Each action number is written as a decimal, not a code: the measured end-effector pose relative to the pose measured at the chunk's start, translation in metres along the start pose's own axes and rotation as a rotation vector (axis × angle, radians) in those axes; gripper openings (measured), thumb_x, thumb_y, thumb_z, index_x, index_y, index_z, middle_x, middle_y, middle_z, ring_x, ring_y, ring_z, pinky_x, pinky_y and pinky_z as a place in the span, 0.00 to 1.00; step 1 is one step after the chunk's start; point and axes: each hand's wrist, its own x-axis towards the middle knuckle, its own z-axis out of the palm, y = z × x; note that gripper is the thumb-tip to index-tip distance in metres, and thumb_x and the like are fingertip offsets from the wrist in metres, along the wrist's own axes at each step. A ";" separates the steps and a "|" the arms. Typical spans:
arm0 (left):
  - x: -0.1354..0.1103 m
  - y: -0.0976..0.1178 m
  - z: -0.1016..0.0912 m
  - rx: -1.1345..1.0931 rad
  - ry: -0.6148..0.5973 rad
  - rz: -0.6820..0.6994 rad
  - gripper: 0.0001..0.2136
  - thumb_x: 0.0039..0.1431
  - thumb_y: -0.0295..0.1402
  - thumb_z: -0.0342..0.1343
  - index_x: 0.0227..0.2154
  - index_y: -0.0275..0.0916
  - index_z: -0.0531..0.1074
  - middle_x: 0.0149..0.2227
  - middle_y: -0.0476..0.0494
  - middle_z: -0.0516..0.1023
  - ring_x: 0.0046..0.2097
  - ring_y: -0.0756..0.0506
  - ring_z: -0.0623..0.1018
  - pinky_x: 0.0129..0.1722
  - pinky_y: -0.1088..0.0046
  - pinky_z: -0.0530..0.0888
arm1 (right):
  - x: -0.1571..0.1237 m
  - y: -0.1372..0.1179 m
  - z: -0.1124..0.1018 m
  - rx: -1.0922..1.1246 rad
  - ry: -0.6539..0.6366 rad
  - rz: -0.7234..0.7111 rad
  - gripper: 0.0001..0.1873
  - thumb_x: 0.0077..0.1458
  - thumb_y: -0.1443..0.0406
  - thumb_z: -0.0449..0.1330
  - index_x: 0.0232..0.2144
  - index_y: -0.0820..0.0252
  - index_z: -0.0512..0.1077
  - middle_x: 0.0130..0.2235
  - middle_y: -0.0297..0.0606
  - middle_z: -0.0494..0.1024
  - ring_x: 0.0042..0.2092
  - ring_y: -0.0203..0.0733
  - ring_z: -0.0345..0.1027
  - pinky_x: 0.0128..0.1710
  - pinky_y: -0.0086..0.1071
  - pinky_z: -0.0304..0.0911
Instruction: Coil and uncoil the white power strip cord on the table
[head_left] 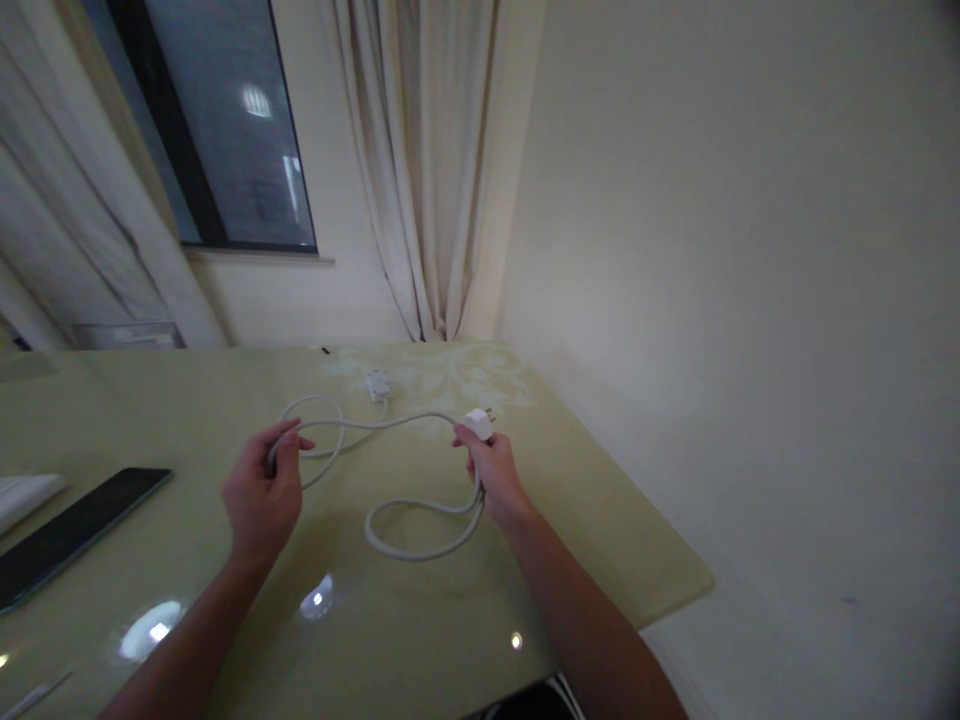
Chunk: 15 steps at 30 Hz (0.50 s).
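A white power cord (420, 545) lies in loops on the glossy yellow-green table (600, 500). My right hand (491, 475) is closed around the cord's white plug (478, 423), its prongs pointing right and away. My left hand (262, 495) pinches the cord at the left, where it bends into a loop. The cord's far end runs to a small white adapter block (377, 383) resting on the table near the back.
A dark tablet or phone (71, 530) lies at the left edge beside a white object (22, 495). Behind the table are a dark window (225, 120), beige curtains (420, 170) and a plain wall (712, 250) at the right. The table's right edge drops off close by.
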 end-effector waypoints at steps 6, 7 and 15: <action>-0.011 -0.008 0.028 0.197 -0.287 0.279 0.23 0.71 0.42 0.48 0.61 0.36 0.73 0.50 0.33 0.82 0.37 0.42 0.80 0.42 0.64 0.78 | 0.022 0.016 -0.010 0.086 0.163 0.154 0.17 0.50 0.51 0.68 0.24 0.58 0.75 0.16 0.24 0.62 0.16 0.30 0.47 0.16 0.29 0.40; -0.011 -0.010 0.030 0.248 -0.295 0.346 0.23 0.72 0.40 0.47 0.63 0.36 0.72 0.55 0.29 0.80 0.45 0.38 0.82 0.49 0.59 0.78 | 0.025 0.018 -0.012 0.072 0.174 0.150 0.16 0.51 0.52 0.67 0.25 0.58 0.76 0.17 0.25 0.64 0.16 0.30 0.47 0.16 0.29 0.39; -0.024 -0.011 0.031 -0.052 -0.580 0.295 0.37 0.62 0.43 0.61 0.73 0.43 0.59 0.64 0.30 0.75 0.42 0.42 0.83 0.49 0.59 0.81 | 0.041 0.036 -0.009 -0.001 0.230 0.064 0.18 0.55 0.51 0.67 0.34 0.61 0.79 0.21 0.29 0.75 0.17 0.31 0.53 0.17 0.28 0.42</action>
